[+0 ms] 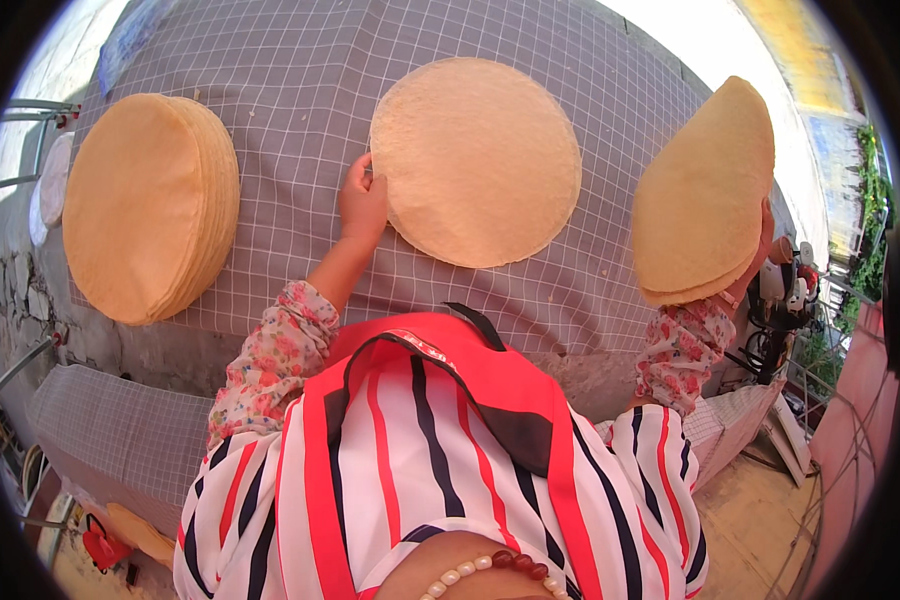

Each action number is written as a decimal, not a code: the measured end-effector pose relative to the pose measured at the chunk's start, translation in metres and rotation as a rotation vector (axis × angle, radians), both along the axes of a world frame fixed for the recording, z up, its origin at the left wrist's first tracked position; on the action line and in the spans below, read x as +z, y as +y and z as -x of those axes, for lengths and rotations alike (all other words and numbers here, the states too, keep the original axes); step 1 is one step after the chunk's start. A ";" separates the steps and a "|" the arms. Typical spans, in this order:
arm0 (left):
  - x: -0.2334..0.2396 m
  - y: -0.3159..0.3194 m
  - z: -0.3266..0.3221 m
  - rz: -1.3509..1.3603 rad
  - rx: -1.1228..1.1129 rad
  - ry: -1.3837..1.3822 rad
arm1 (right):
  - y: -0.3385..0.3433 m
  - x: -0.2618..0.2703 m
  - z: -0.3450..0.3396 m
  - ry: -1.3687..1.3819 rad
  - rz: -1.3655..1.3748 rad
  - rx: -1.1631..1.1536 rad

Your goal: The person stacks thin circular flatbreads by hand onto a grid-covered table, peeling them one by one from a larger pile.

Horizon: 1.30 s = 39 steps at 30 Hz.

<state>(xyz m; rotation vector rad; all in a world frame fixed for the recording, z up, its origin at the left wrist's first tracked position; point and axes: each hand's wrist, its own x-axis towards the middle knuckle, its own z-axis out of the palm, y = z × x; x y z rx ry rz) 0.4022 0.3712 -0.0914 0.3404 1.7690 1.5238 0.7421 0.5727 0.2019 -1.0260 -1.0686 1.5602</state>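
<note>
A thin, round, pale-brown flatbread (480, 161) lies in the middle of the checked cloth, with another edge showing beneath its rim. At its left edge is my left hand (364, 199), fingers curled and thumb against the rim. My right hand (750, 259) is at the far right, mostly hidden behind another flatbread (705, 195) that it holds tilted along its right side. That piece looks bent, and a second layer shows at its lower edge. To the left stands a thick stack of round flatbreads (139, 210), apart from my left hand.
A grey cloth with white grid lines (307, 82) covers the table and wrinkles near its front edge. Metal rails (26, 180) stand at the left. Beyond the table's right side is a parked two-wheeler (784, 285). A red bag (105, 544) sits low at the left.
</note>
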 end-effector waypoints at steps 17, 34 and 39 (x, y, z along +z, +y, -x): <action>0.062 0.008 -0.019 -0.083 -0.249 0.311 | -0.072 -0.218 0.220 -0.655 -0.258 0.345; 0.064 0.025 -0.031 0.000 -0.156 0.299 | -0.072 -0.233 0.203 -0.150 0.131 0.347; 0.043 0.034 -0.006 0.099 -0.115 0.053 | -0.070 -0.230 0.191 0.055 0.349 0.310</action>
